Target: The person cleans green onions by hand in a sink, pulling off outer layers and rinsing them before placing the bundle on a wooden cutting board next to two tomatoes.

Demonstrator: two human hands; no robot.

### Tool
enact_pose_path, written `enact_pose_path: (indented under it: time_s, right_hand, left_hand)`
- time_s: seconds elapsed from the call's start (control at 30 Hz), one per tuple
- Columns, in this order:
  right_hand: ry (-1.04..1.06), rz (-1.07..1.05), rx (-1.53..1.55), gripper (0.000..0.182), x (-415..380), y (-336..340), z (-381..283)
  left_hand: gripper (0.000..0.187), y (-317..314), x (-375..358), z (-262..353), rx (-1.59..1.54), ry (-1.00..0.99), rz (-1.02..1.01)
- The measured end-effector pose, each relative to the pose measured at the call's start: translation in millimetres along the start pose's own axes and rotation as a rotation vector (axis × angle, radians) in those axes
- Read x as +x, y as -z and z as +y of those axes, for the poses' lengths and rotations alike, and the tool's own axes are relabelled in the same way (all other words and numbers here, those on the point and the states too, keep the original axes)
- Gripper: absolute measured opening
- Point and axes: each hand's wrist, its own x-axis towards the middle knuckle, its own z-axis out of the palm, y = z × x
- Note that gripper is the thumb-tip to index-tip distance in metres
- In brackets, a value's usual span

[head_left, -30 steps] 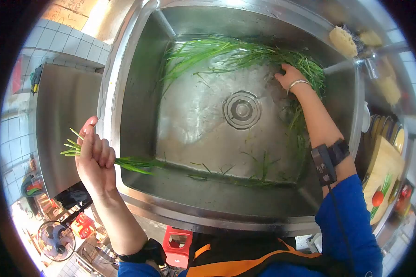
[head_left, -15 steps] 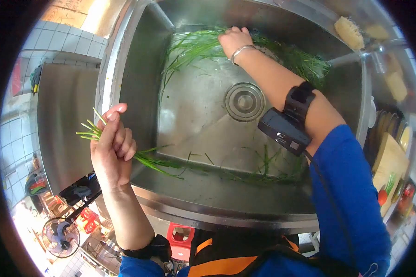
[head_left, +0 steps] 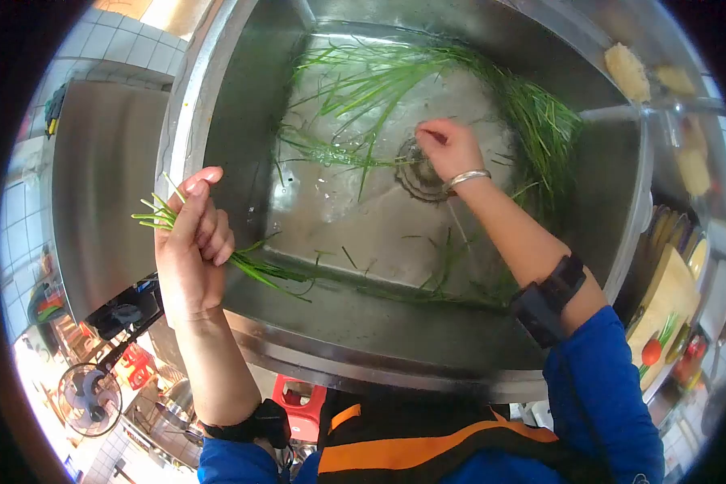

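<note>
My left hand (head_left: 194, 258) is closed around a small bunch of garlic chives (head_left: 266, 274), over the left wall of the metal sink (head_left: 242, 153). Their pale cut ends stick out past my thumb, and the green leaves trail down into the basin. Above the drain (head_left: 419, 173), my right hand (head_left: 453, 152) is pinched shut. A few wet chive strands (head_left: 339, 153) run from its fingertips to the left through the water; the exact grip is partly hidden. More loose chives (head_left: 544, 133) float along the back and right side.
Stray chive bits (head_left: 436, 282) lie along the sink's near side. A yellowish sponge-like scrubber (head_left: 627, 73) sits on the right back rim. To the right is a cutting board (head_left: 665, 298) with a red item on it. A red stool (head_left: 300, 403) stands below the sink.
My right hand has come from the back of the sink toward the drain, drawing a few chive strands along. My left hand keeps its bunch in nearly the same place.
</note>
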Motion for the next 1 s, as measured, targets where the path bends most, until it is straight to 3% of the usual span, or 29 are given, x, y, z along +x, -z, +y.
enact_pose_path:
  time_s: [0.03,0.1,0.17,0.23,0.27,0.33,0.37,0.43,0.47,0.53,0.57,0.63,0.67,0.73,0.77,0.83,0.93,1.0]
  right_hand:
    - [-0.004,0.003,0.0,0.022,-2.4,-0.1,-0.5]
    - [-0.033,-0.299,-0.362,0.017,-6.7,-3.5,-5.3]
    - [0.084,-0.311,-0.209,0.017,-10.6,-10.1,4.9]
    - [-0.144,-0.573,-0.033,0.019,-14.4,-10.1,-1.2]
    - [-0.145,-0.575,-0.028,0.019,-14.8,-10.2,1.8]
    - [0.102,-0.755,-0.853,0.013,-11.5,-4.6,-3.1]
    - [0.103,-0.75,-0.855,0.013,-13.2,-3.5,-5.7]
    - [0.249,-1.068,-0.935,0.014,-33.1,4.5,-45.0]
    - [0.246,-1.074,-0.935,0.014,-37.8,6.9,-47.5]
    - [0.204,-1.262,-0.149,0.017,-41.9,12.2,-50.7]
    - [0.205,-1.263,-0.155,0.017,-40.4,12.7,-50.2]
    - [0.225,-0.923,-1.031,0.016,-35.2,8.1,-48.1]
    - [0.231,-0.927,-1.026,0.016,-30.7,9.2,-47.0]
    - [0.044,-1.143,-0.191,0.015,-25.7,18.4,-57.8]
    - [0.042,-1.146,-0.186,0.015,-24.7,23.9,-69.1]
    - [-0.153,-1.162,0.027,0.014,-24.1,36.9,-95.7]
    - [-0.116,-1.113,0.206,0.014,-23.9,38.2,-105.6]
    - [-0.125,-1.08,0.223,0.014,-22.4,40.2,-113.5]
  left_hand:
    - [0.018,-0.9,-0.4,-0.2,-0.003,0.003,-0.005]
    - [0.02,-3.3,-0.3,-2.0,0.02,0.019,-0.021]
    - [0.022,-6.5,-0.3,-2.6,0.042,0.034,-0.036]
    - [0.021,-9.7,0.1,-1.5,0.027,0.039,-0.072]
    - [0.021,-11.1,-0.4,0.1,0.031,0.041,-0.069]
    - [0.021,-15.2,1.4,4.3,0.033,0.043,-0.088]
    - [0.021,-16.9,2.4,5.6,0.032,0.039,-0.091]
    - [0.019,-18.1,-1.9,2.2,0.051,0.036,-0.087]
    - [0.019,-17.5,-1.9,0.8,0.05,0.042,-0.086]
    - [0.02,-16.9,0.0,-1.2,0.071,0.067,-0.118]
    - [0.02,-18.4,-0.7,-1.1,0.065,0.065,-0.118]
    - [0.018,-22.1,-2.2,-0.7,0.272,0.113,-0.2]
    - [0.019,-24.9,-3.0,1.7,0.378,0.157,-0.23]
    - [0.018,-31.9,-2.6,0.9,0.499,0.175,-0.255]
    - [0.017,-37.2,-1.6,0.3,0.615,0.182,-0.299]
    - [0.018,-41.8,-0.9,-13.5,0.603,0.128,-0.363]
    - [0.017,-45.6,0.6,-30.3,0.689,0.017,-0.595]
    - [0.016,-47.9,2.1,-26.2,0.77,0.044,-0.624]
